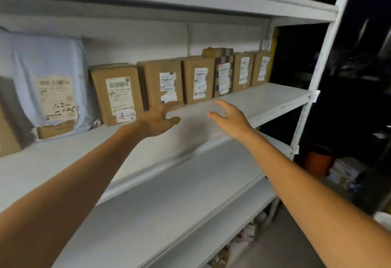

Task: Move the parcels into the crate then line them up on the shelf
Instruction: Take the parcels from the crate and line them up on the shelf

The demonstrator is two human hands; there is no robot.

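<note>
Both arms extended over the shelf. Left hand and right hand: fingers spread, empty, just before the parcels.

left edge: we see a brown box cut off | centre: left hand covers a parcel's lower label | labels' small print: too blurred for us to read | lower right: dark clutter, unclear
</note>
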